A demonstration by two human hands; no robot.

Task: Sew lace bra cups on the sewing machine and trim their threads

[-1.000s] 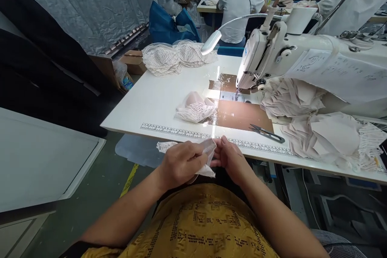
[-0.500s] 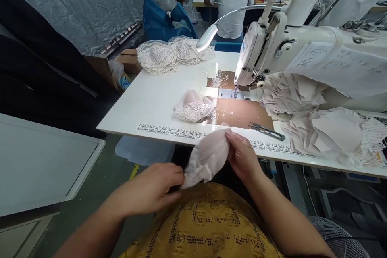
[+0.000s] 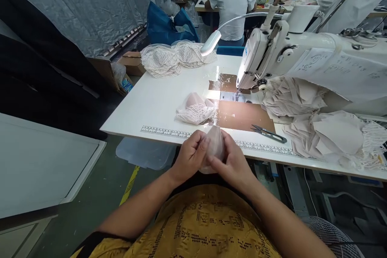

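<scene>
Between my two hands is a pale pink bra cup (image 3: 215,145), held at the table's front edge. My left hand (image 3: 193,152) grips its left side, thumb on the near face. On the other side my right hand (image 3: 232,160) is closed round the cup, with its thumb across the lower part. Just beyond lies another pink cup with white lace (image 3: 196,109), resting on the white table (image 3: 136,100). Thread snips (image 3: 269,133) lie to the right, behind a ruler strip (image 3: 272,151) along the edge.
A sewing machine (image 3: 260,54) with a lit lamp (image 3: 211,43) stands at the right. Stacks of cut fabric pieces (image 3: 329,133) lie beneath and before it. White lace cups (image 3: 163,59) are piled at the back left. A co-worker in white (image 3: 232,6) sits beyond.
My left hand has moved up and right from the cup's lower end to its side. Both hands are now close together around the cup, which looks folded more compactly.
</scene>
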